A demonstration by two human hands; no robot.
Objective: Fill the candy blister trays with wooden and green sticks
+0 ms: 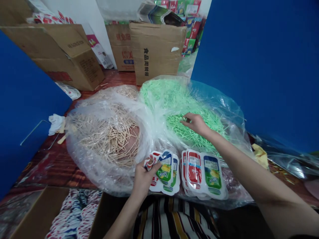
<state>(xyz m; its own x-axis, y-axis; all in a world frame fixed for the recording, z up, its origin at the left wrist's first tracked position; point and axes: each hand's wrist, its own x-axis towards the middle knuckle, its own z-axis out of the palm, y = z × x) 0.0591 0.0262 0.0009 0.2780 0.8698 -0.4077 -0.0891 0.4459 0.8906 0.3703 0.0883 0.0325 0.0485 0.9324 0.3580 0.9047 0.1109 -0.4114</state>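
My left hand [144, 177] is closed round a soda-printed packet [165, 167] with Cola and Sprite pictures. Its red end is bent up into an opening with something brown inside. Other packets of the same kind lie beneath it. Over the thin green sticks [199, 127], my right hand [195, 123] has its fingers curled together; what they pinch is too small to make out. To the right of my left hand lies a stack of packets [211, 174]. Tan sticks [117, 136] fill the clear plastic bag [87, 162] on the left.
A carton [30, 215] of packed red, white and blue packets stands at lower left. Cardboard boxes [159, 49] line the back of the table [57, 169]. Blue panels [261, 66] rise on both sides. A yellow cloth-like scrap [260, 156] lies at right.
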